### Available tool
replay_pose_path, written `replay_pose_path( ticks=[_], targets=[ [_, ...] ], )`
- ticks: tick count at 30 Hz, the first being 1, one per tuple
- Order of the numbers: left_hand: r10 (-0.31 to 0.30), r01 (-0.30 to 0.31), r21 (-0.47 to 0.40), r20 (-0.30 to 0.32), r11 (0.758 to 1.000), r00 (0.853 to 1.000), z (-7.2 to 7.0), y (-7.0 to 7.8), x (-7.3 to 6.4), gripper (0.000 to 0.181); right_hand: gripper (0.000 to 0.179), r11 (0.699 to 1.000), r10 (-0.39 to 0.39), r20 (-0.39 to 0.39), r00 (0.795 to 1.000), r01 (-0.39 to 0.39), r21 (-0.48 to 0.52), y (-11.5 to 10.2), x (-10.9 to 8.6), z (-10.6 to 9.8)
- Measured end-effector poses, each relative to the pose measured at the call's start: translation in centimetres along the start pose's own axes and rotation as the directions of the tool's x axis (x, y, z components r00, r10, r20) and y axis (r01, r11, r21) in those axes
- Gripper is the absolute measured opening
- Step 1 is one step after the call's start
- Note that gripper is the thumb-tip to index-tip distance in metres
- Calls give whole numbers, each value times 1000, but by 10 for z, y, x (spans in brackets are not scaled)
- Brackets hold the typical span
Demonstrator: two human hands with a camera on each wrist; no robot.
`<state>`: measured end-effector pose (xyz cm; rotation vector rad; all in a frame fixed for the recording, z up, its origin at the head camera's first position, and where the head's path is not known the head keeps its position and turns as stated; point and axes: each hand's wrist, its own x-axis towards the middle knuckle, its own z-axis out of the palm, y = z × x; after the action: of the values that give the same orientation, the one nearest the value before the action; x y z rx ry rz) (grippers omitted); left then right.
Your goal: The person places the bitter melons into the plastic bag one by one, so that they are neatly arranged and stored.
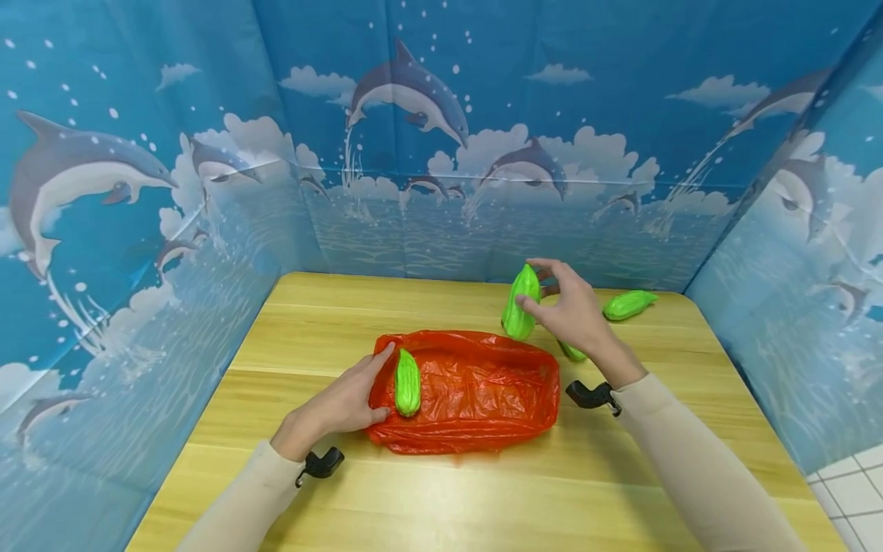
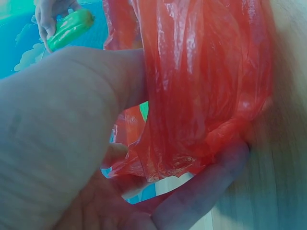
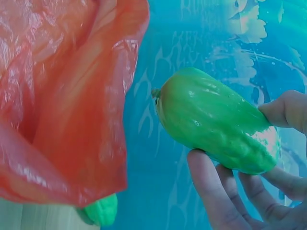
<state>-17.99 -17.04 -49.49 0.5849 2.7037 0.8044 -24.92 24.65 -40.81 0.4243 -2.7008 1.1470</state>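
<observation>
My right hand holds a glossy green gourd, stem end down, above the far right edge of an open red plastic bag. In the right wrist view, the thumb and fingers grip the gourd from both sides near its tapered end. My left hand grips the bag's left end; in the left wrist view, the thumb passes behind the red plastic and the fingers lie along its lower edge. Another green gourd lies inside the bag, at its left end.
On the wooden table, a green gourd lies at the back right. One more gourd is mostly hidden beneath my right hand. Dolphin-printed curtains stand along the table's back and sides.
</observation>
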Motion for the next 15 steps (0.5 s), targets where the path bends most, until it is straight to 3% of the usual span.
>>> replay_pose_path(
  ticks=[9, 15],
  targets=[
    [4, -4, -5, 7, 1000, 1000, 0, -2, 0, 116, 72, 996, 51, 62, 997, -55, 64, -13, -2, 7],
    [-2, 2, -1, 11, 1000, 1000, 0, 0, -1, 117, 71, 983, 95, 152, 984, -117, 139, -20, -1, 17]
  ],
)
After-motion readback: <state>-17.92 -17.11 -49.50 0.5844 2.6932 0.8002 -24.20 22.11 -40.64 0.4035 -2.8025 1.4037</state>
